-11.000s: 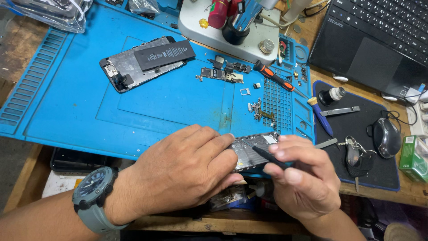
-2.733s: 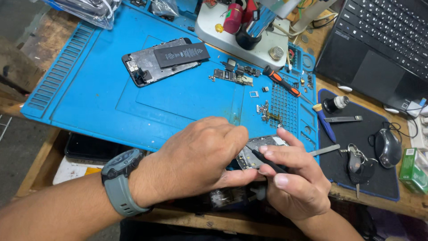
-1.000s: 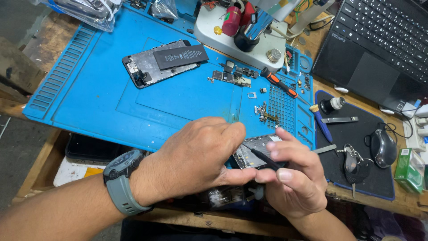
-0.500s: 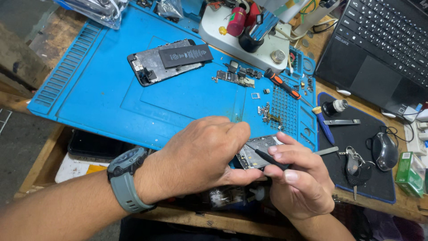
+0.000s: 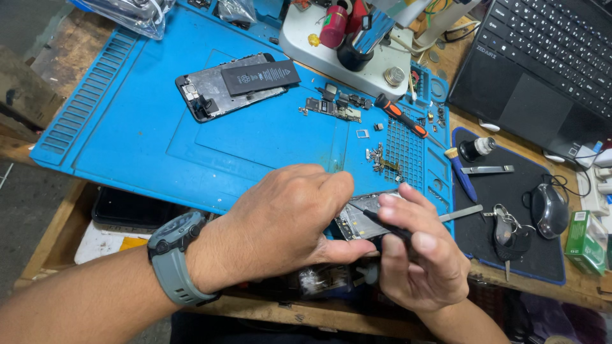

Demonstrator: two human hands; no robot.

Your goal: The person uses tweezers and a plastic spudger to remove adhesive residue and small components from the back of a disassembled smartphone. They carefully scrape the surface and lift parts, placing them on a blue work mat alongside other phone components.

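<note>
Gripping a small opened phone frame (image 5: 358, 220) at the near edge of the blue work mat (image 5: 127, 127), the left hand (image 5: 287, 223) is curled over it with the thumb stretched along its near side. The right hand (image 5: 424, 261) is closed around a thin black tool (image 5: 386, 226), held like a pen. Its long axis runs from the lower right up to the upper left, and the tip points into the frame's exposed inside. A grey wristwatch (image 5: 175, 255) sits on the left wrist.

Farther back on the mat lies one dismantled phone (image 5: 220, 89) with a single black battery (image 5: 260, 76) resting on it, its long axis running left to right. One small circuit board (image 5: 331, 108) lies beside it, and one screwdriver with an orange and black handle (image 5: 400, 116) lies at a slant near the mat's grid of small compartments (image 5: 403, 150), where a few tiny parts sit, too small to count.

On the counter (image 5: 57, 57) to the right, a black pad (image 5: 503, 204) carries one computer mouse (image 5: 549, 210), one bunch of keys (image 5: 507, 232) and one small bottle (image 5: 475, 148). One open laptop (image 5: 542, 70) stands behind it.
</note>
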